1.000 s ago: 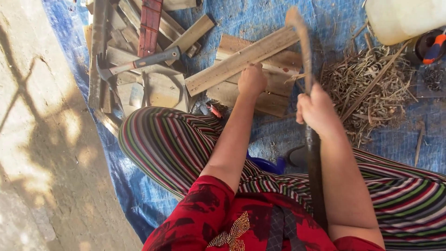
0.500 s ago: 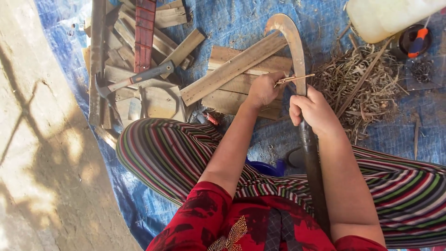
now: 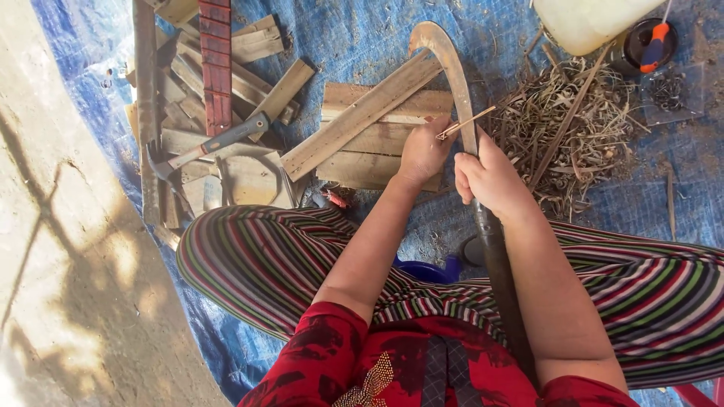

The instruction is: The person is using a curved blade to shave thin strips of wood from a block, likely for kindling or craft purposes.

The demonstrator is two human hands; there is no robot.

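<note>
Seated on blue tarp (image 3: 362, 38). Left hand (image 3: 422, 151) fingers pinch a thin stick (image 3: 466, 123) laid across the curved blade (image 3: 452, 71). Right hand (image 3: 490, 181) fingers wrap the blade's shaft. Best to draw the stick steadily, blade braced, fingertips off the edge.

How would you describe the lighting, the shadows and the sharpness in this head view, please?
Head view: hard daylight, with dappled shadow across the bare ground on the left. The white container at the top is nearly washed out by glare. The left hand pinching a thin strip and the right hand on the curved blade are sharp. The blue tarp shows clear texture.
</note>
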